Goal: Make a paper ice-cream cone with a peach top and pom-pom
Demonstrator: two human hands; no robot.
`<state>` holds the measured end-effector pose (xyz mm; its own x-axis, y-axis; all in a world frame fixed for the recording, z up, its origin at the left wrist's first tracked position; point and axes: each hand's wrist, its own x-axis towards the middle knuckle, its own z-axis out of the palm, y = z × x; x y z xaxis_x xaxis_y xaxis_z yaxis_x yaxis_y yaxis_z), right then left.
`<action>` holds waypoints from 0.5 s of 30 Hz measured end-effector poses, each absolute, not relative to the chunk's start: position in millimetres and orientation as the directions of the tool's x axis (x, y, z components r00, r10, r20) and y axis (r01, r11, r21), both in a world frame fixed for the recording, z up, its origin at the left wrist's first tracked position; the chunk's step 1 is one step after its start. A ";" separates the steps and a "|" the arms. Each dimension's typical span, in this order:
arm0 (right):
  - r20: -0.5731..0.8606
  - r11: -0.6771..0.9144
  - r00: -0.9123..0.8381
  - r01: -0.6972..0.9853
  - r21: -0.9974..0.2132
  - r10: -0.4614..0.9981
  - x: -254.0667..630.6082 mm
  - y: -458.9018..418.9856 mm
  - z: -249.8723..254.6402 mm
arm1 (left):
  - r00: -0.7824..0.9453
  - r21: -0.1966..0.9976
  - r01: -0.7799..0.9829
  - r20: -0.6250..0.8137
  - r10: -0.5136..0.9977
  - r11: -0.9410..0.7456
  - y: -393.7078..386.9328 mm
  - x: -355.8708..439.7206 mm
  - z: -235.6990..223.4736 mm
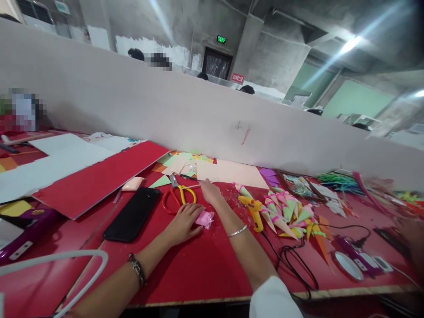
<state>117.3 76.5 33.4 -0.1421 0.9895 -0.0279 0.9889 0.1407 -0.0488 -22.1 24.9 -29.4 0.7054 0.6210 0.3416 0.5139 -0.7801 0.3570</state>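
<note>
My left hand [185,221] rests low over the red table, with a small pink plastic-wrapped packet [204,218] between its thumb and fingers. Further forward, my right hand [211,193] has its fingers closed at the end of a thin pale stick [192,186]; the fingertips are partly hidden. Scissors [181,194] with one red and one yellow handle lie just left of the right hand, blades pointing away. A black pen [188,177] lies beyond them. To the right of my right forearm is a yellow glue gun [253,211].
A black phone [132,214] lies left of my left hand. Decorated paper cones [291,212] are heaped at right, near black cable [298,265] and a purple device [359,256]. A red board [106,176] and paper sheets [232,172] lie before a white partition [185,115]. Another person's hand [409,232] is far right.
</note>
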 end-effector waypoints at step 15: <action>-0.260 -0.232 0.271 0.958 0.170 0.927 233.9 132.5 77.9 | 0.696 0.400 0.515 0.321 0.642 -0.758 27.1 -19.9 -29.1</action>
<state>233.9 132.5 77.9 0.2708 0.9268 -0.2603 0.9577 -0.2320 0.1703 -19.9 27.1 -29.1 0.6964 0.6418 0.3211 0.5146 -0.7584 0.3999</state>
